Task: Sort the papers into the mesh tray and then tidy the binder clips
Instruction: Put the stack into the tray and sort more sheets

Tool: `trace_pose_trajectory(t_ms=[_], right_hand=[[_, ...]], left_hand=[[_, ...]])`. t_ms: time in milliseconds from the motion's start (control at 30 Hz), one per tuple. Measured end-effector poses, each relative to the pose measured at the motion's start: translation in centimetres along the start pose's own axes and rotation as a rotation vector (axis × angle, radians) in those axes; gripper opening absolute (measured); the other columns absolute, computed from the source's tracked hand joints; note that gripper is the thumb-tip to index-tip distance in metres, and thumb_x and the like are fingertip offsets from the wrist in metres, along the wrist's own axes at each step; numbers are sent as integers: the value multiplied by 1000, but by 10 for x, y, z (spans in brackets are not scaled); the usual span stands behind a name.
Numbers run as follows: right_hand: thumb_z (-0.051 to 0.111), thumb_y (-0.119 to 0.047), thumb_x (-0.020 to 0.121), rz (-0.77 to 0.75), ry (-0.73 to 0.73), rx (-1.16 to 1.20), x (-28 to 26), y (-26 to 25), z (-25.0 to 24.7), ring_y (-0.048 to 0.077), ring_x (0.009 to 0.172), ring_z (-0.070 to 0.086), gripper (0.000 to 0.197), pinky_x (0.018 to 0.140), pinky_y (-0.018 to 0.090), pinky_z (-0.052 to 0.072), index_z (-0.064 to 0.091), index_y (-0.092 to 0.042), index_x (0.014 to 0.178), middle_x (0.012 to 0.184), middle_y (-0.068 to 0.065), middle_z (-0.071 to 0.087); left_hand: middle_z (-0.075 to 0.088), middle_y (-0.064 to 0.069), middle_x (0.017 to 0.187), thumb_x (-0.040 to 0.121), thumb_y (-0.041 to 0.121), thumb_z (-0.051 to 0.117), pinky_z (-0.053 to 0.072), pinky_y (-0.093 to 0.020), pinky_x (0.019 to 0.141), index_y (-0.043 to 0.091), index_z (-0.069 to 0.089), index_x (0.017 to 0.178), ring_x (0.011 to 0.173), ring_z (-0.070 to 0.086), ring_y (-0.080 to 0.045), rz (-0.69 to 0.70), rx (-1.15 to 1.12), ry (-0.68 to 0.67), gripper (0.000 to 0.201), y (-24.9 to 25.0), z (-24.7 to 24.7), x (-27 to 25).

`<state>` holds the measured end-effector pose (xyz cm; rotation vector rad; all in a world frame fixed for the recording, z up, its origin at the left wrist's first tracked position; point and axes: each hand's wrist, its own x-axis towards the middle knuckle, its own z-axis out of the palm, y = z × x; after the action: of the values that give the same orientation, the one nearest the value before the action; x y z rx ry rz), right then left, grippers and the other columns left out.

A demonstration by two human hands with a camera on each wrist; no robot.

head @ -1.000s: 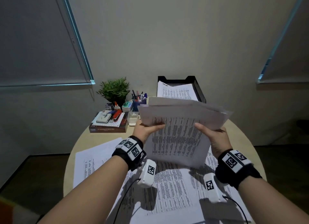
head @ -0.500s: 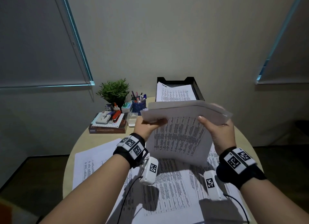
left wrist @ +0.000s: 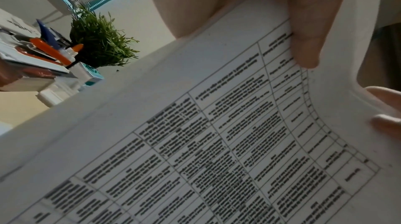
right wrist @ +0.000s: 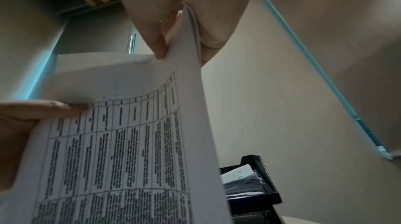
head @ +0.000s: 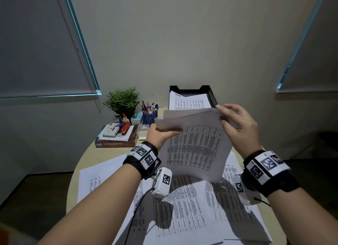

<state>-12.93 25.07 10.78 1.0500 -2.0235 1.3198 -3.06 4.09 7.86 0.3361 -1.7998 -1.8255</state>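
Note:
I hold a sheaf of printed papers (head: pixel 195 149) upright above the table, its top bent over toward me. My left hand (head: pixel 161 135) grips its upper left edge, thumb on the front (left wrist: pixel 303 42). My right hand (head: pixel 237 124) pinches the top right corner (right wrist: pixel 180 42) between thumb and fingers. The black mesh tray (head: pixel 210 93) stands at the table's far edge behind the sheaf, with printed sheets (head: pixel 188 102) in it; it shows low right in the right wrist view (right wrist: pixel 256 184). More printed sheets (head: pixel 192 208) lie spread on the round table. No binder clips are visible.
At the far left stand a small green plant (head: pixel 122 100), a blue pen cup (head: pixel 150 115), a clear small box (head: pixel 143 131) and a book stack (head: pixel 117 135) topped with a stapler and small items. The table's rim (head: pixel 73 180) curves at left.
My right hand has slid from the sheaf's right side up to its top right corner. The sheaf has risen and tilted more upright, its top folding toward me.

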Motion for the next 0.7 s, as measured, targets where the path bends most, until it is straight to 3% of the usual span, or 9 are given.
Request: trace_pose_trajectory(t_ms=[67, 133, 200, 267, 300, 400, 533, 600, 700], right_hand=[[68, -6, 84, 68, -61, 68, 2, -2, -2, 13, 111, 55, 58, 98, 9, 36, 50, -29, 134, 119, -2, 57], [75, -21, 78, 260, -60, 228, 1, 1, -5, 10, 117, 53, 74, 100, 27, 41, 37, -39, 139, 120, -10, 57], [83, -44, 63, 446, -16, 430, -5, 8, -7, 14, 115, 58, 73, 99, 41, 45, 48, -41, 127, 117, -10, 63], [85, -60, 41, 611, -29, 596, -17, 17, -4, 17, 98, 67, 73, 90, 42, 52, 66, -27, 103, 102, -3, 73], [87, -58, 36, 678, -74, 629, -25, 20, 1, 17, 89, 70, 70, 85, 39, 54, 69, -20, 93, 95, -1, 75], [82, -28, 51, 765, -160, 677, -47, 24, 16, 16, 85, 71, 43, 79, 26, 56, 69, -13, 89, 86, -1, 75], [75, -2, 69, 740, -45, 757, -48, 21, 21, 2, 70, 70, 21, 66, 13, 54, 69, -7, 88, 71, -8, 74], [69, 8, 75, 705, -8, 773, -44, 17, 21, 3, 68, 69, 18, 65, 14, 54, 70, -6, 85, 71, -6, 74], [74, 5, 71, 696, 8, 766, -42, 17, 21, 6, 72, 70, 25, 66, 19, 57, 69, -14, 88, 76, -6, 75]], left_hand=[[66, -5, 79, 63, -17, 74, 56, -23, 71, 9, 63, 83, 78, 63, -15, -2, -4, 5, 34, 3, 3, 0], [67, -4, 77, 59, -13, 78, 57, -28, 73, 13, 63, 80, 77, 64, -16, -7, -62, 35, 37, 6, 6, 0], [71, 2, 74, 52, -1, 80, 57, -27, 73, 14, 65, 81, 75, 67, -14, -9, -109, 41, 36, 8, 3, 0], [73, 4, 71, 52, 3, 82, 57, -26, 73, 13, 65, 82, 73, 69, -11, -15, -121, 28, 36, 8, 1, -3], [73, 4, 70, 55, 0, 83, 57, -25, 72, 13, 65, 81, 72, 69, -10, -23, -117, 34, 35, 7, 0, -5], [72, 3, 74, 66, -4, 78, 56, -20, 69, 11, 65, 86, 73, 68, -10, -29, -90, 116, 28, 2, 2, -9], [67, -3, 86, 70, 1, 77, 54, -13, 64, 13, 63, 90, 81, 64, -15, 42, -116, 228, 27, 8, 6, -11], [66, -2, 84, 67, 16, 82, 53, -13, 62, 13, 61, 89, 78, 64, -13, 87, -151, 242, 31, 20, 8, -12], [67, 0, 76, 41, 60, 83, 54, -22, 58, 18, 58, 80, 68, 66, -12, 141, -150, 229, 62, 30, 8, -10]])
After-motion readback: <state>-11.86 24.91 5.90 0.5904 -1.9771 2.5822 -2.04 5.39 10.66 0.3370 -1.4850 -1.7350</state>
